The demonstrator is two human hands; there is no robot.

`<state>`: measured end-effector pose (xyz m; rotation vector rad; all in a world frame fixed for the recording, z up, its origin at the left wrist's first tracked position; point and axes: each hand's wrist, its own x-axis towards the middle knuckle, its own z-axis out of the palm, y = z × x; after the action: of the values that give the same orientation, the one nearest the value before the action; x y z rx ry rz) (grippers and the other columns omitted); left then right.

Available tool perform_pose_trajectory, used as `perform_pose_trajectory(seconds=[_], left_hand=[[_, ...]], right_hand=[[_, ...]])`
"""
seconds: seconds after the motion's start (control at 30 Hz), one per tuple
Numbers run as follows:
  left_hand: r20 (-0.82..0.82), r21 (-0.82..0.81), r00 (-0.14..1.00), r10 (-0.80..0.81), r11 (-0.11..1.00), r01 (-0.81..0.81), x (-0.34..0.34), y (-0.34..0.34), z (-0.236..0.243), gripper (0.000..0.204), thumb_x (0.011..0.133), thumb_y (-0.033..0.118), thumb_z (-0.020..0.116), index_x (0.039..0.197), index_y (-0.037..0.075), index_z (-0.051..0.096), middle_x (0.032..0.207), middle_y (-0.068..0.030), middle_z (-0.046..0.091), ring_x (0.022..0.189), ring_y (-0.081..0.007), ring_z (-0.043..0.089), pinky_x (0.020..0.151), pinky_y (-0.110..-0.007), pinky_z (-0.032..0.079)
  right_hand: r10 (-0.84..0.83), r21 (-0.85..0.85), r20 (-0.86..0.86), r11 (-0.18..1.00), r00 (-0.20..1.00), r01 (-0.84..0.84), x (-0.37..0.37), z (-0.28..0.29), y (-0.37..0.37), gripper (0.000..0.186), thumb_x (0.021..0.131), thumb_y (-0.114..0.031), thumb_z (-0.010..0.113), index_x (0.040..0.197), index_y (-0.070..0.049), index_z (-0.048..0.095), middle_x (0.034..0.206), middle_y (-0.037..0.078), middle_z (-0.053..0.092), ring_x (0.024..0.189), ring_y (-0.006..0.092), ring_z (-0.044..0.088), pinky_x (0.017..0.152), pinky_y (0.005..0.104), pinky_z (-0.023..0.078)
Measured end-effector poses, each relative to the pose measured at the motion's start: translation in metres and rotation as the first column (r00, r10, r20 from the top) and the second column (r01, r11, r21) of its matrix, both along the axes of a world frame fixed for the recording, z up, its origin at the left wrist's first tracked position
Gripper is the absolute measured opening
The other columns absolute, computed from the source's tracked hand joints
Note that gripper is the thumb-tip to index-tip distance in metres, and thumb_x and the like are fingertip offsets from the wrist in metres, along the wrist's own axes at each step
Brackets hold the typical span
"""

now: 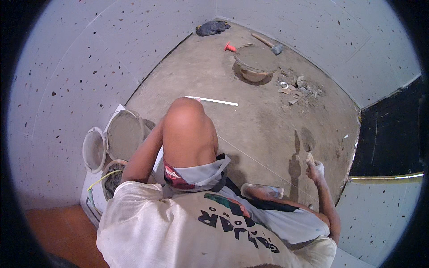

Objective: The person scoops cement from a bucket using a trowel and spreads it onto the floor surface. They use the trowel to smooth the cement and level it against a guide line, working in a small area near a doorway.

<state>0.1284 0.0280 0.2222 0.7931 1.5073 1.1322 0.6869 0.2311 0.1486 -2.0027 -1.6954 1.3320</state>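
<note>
On the right, my right hand, dusted with grey, is closed round the pale handle of a trowel. Its rounded grey blade points away from me, low over the floor. My left arm runs behind my raised knee, which hides nearly all of the left hand; only what looks like a fingertip shows past the knee. Close to it lies a thin white strip on the floor; whether the fingers touch it is unclear.
Left of me stand a bucket of grey mortar, a pale bucket and a smaller dark-filled bucket. Farther off are a mortar-filled basin, a hammer, a dark bundle and rubble. Speckled walls enclose the floor.
</note>
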Motion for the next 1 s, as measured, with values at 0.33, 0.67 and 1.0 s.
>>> perform_pose_trajectory(seconds=[0.33,0.67,1.0], left_hand=[[0.021,0.012,1.0,-0.023,1.0,0.023,0.003,-0.001,-0.009,0.023,0.092,0.026,0.061,0.103,0.008,0.068,0.089,-0.0023,0.064,0.076,-0.0129,0.055,0.067,-0.029,0.043],[0.003,0.017,1.0,-0.021,1.0,0.021,0.001,-0.002,-0.01,0.023,0.092,0.026,0.06,0.105,0.008,0.067,0.091,-0.0032,0.065,0.079,-0.0142,0.056,0.069,-0.03,0.044],[0.009,0.015,1.0,-0.019,1.0,0.019,0.007,0.003,-0.012,0.023,0.092,0.026,0.059,0.106,0.009,0.067,0.094,-0.004,0.065,0.082,-0.0155,0.056,0.072,-0.031,0.044]], right_hand=[[-0.066,-0.049,-0.07,0.997,0.995,0.063,0.005,-0.005,-0.001,0.03,0.085,-0.032,0.067,0.08,-0.006,0.053,0.059,0.003,0.052,0.045,0.014,0.051,0.041,0.0285,0.04],[-0.005,-0.063,-0.061,0.998,0.998,0.001,0.001,0.0,-0.004,0.03,0.086,-0.034,0.065,0.078,-0.007,0.053,0.06,0.004,0.054,0.046,0.0139,0.053,0.041,0.0284,0.04],[0.019,-0.022,0.015,1.0,1.0,-0.019,0.012,-0.013,0.003,0.033,0.085,-0.034,0.066,0.082,-0.003,0.055,0.062,0.005,0.056,0.046,0.014,0.053,0.041,0.029,0.041]])
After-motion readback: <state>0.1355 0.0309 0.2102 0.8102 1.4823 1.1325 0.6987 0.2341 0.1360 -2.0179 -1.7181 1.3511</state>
